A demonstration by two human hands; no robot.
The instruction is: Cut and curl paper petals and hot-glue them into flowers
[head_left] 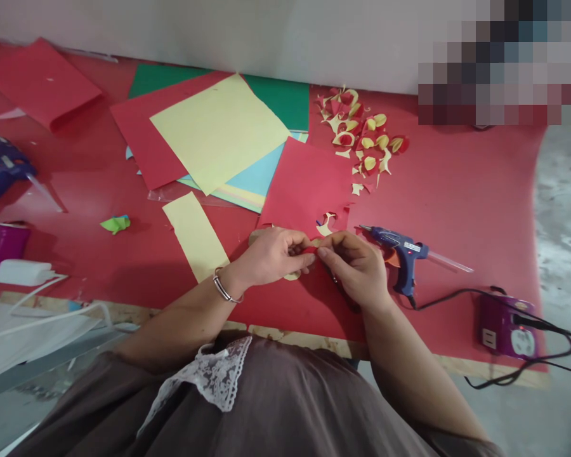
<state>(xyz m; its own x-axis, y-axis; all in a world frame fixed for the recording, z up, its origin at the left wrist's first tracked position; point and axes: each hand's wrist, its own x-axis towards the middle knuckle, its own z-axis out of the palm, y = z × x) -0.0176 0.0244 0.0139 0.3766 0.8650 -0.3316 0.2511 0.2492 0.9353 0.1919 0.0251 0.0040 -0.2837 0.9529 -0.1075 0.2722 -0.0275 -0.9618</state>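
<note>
Between the fingertips of both hands is a small piece of red and yellow paper (310, 250), mostly covered by the fingers. My left hand (278, 254), with a bracelet (223, 287) at the wrist, pinches it from the left. From the other side my right hand (354, 263) pinches it with thumb and forefinger. A dark, slim tool (343, 293) lies under the right hand; its kind is hidden. Just beyond the hands are a red paper sheet (304, 184) and a cream paper scrap (327, 225). A pale yellow paper strip (197, 238) lies left of the left hand.
A blue glue gun (402, 251) lies right of my hands, its cord running to a purple power socket (508, 327). Curled paper pieces (368, 143) and scraps are heaped beyond. Paper sheets (219, 130) are stacked at the back. Another glue gun (4, 168) lies far left.
</note>
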